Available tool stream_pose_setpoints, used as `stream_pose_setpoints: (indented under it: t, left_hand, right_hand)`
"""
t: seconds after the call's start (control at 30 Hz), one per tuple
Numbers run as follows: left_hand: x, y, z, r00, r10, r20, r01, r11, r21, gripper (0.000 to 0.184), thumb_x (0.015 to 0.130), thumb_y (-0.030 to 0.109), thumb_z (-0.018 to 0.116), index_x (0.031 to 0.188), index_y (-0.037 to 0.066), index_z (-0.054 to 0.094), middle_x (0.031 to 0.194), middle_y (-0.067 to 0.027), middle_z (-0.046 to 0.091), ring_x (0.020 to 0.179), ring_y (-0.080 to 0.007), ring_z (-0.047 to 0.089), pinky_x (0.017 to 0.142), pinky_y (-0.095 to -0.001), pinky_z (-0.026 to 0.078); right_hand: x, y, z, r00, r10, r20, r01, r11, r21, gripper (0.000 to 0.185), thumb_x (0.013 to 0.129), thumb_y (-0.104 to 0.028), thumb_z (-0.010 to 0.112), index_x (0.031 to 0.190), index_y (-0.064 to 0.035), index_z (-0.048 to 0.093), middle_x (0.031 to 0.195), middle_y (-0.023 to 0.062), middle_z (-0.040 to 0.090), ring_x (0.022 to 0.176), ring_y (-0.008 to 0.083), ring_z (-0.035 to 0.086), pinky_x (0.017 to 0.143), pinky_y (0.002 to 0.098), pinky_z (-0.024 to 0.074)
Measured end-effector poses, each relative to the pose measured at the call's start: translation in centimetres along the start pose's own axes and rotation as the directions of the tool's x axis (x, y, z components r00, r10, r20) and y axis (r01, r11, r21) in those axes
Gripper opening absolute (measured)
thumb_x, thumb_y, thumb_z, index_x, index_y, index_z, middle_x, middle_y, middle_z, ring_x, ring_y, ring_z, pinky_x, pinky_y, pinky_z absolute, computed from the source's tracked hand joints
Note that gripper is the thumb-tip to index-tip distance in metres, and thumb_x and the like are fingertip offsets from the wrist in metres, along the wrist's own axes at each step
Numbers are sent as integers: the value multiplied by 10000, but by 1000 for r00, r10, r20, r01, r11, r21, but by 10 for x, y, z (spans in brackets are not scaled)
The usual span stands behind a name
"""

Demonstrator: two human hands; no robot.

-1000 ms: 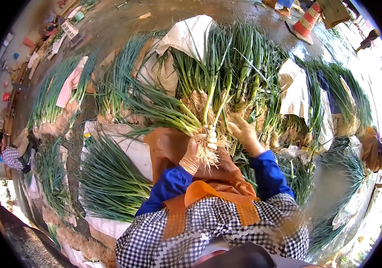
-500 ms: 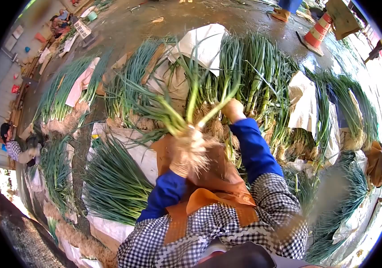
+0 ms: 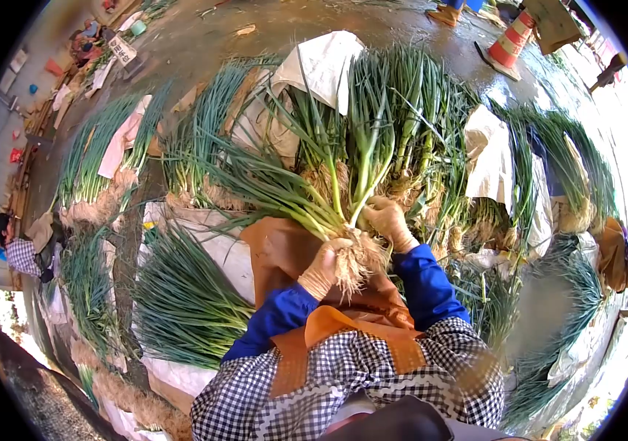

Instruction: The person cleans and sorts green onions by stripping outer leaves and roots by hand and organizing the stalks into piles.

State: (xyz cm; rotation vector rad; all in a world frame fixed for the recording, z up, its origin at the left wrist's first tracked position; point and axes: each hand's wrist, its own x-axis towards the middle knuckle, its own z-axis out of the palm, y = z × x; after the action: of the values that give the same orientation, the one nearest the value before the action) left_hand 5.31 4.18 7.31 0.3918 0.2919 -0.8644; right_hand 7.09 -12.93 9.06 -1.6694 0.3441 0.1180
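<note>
Before my lap, my left hand (image 3: 320, 269) is wrapped round the base of a bunch of green onions (image 3: 303, 206). Their leaves fan out away from me, and pale tangled roots hang toward my orange apron (image 3: 273, 246). My right hand (image 3: 388, 220) is closed at the right side of the same bunch, its curled fingers against the lower stem of an upright stalk (image 3: 364, 173). Its fingertips are partly hidden. To the left lies a big pile of trimmed-looking green onions (image 3: 189, 294) on a white sheet (image 3: 229, 268).
Rows of rooted green onions (image 3: 420, 110) lie beyond my hands, some under white sacks (image 3: 318, 70). Wet floor (image 3: 292, 26) stretches behind them. A striped traffic cone (image 3: 512, 40) stands at the far right. Another person (image 3: 24, 250) sits at the left edge.
My right hand has come back toward me from the stalks and meets the bunch. The bunch has turned, its roots now pointing down toward my lap, and my left hand has shifted up slightly.
</note>
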Motion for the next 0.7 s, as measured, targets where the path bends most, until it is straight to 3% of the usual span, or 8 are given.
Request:
stream_pose_setpoints:
  t: [0.1,0.13,0.3,0.4,0.43,0.47,0.53,0.7]
  left_hand:
    - [7,-7,-19,999,-41,15,41,999,-13,241,763,67,515,982,-25,552,814,-133,623,669,-246,618,581,-362,542]
    - [19,-6,-48,963,-68,262,103,987,-123,239,779,83,514,992,-20,543,834,-136,623,660,-246,613,576,-348,538]
    - [5,-2,-37,990,-27,141,37,997,-71,217,827,123,515,996,-10,536,840,-127,614,685,-231,611,573,-313,540]
    - [3,-9,-17,999,-15,53,20,995,-99,229,823,110,527,1015,-15,539,827,-124,621,669,-223,617,587,-318,547]
    - [-1,-9,-11,997,20,71,-20,1000,1,273,824,161,526,1033,-13,537,843,-119,609,669,-223,595,565,-314,529]
    - [-4,-7,-8,994,60,93,-69,992,101,319,826,213,525,1052,-12,536,859,-114,598,668,-223,573,543,-309,512]
    - [2,-4,-21,998,27,48,-31,995,91,328,817,214,532,1053,-14,534,845,-111,593,659,-219,565,546,-308,508]
    - [3,-5,-40,998,-38,-56,41,998,47,331,799,195,538,1051,-21,534,826,-105,587,637,-218,552,544,-305,490]
  right_hand:
    - [8,37,-4,962,-162,222,267,738,-619,364,865,-429,493,982,-111,624,780,125,638,756,286,617,638,345,488]
    - [2,29,-8,947,-156,281,312,662,-682,347,880,-421,456,975,-127,615,799,130,631,774,305,611,638,356,489]
    - [-52,6,-35,621,-636,458,626,52,-778,83,838,-248,546,832,-208,619,579,-17,518,459,155,538,409,303,427]
    - [-55,28,-38,776,-554,300,505,263,-822,139,821,-254,565,905,-178,647,592,17,556,484,192,557,438,314,440]
    - [-55,31,-36,653,-648,392,551,51,-833,179,829,-279,564,920,-149,645,622,44,585,539,219,586,463,317,453]
    - [-54,34,-28,678,-716,168,540,329,-775,152,838,-248,580,892,-122,646,609,39,571,517,169,565,472,288,453]
    - [-65,28,-26,909,-361,-209,275,895,-350,126,829,-210,615,870,-95,648,600,12,561,492,104,501,458,251,429]
    - [-35,14,-46,981,189,-52,-170,951,259,501,894,-451,464,1005,16,607,785,50,626,593,76,499,512,208,389]
